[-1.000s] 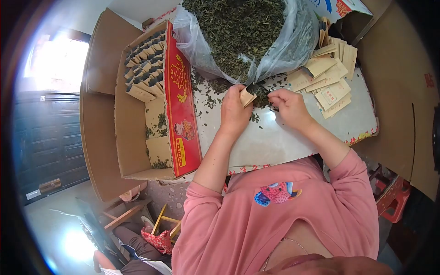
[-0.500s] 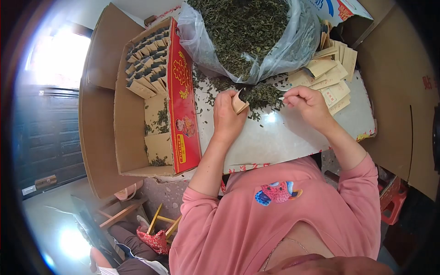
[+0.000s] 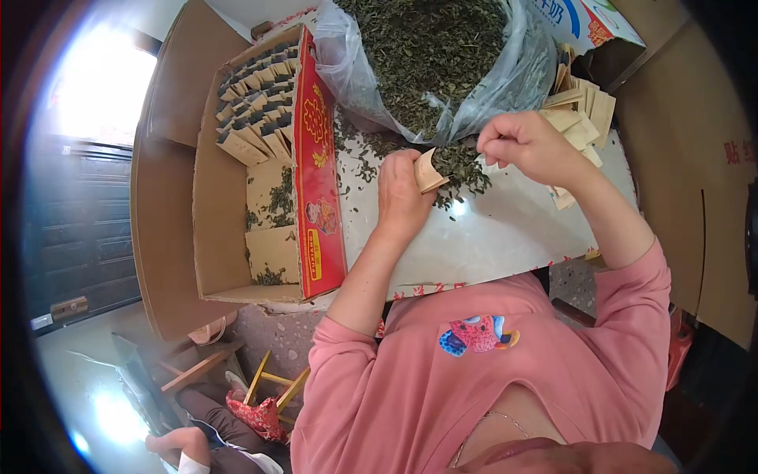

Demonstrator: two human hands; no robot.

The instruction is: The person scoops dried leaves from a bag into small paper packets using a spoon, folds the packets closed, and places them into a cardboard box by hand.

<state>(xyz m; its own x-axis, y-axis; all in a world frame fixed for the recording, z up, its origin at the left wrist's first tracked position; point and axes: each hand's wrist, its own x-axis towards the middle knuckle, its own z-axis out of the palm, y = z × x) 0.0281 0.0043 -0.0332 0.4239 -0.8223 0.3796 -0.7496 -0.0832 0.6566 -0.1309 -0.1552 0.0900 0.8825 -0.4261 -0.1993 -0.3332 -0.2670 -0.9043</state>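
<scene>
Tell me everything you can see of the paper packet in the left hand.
The packet is small, tan and paper-like, with a curved upper wall and a folded-looking lower edge. It sits tilted in the left hand, whose fingers hide part of it. It is beside loose dark green leaves; whether they touch is unclear. The right hand is apart from it. Its contents cannot be seen.

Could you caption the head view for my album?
Left hand holding a packet, right hand by the loose leaves, bag beyond, box at left.
</scene>
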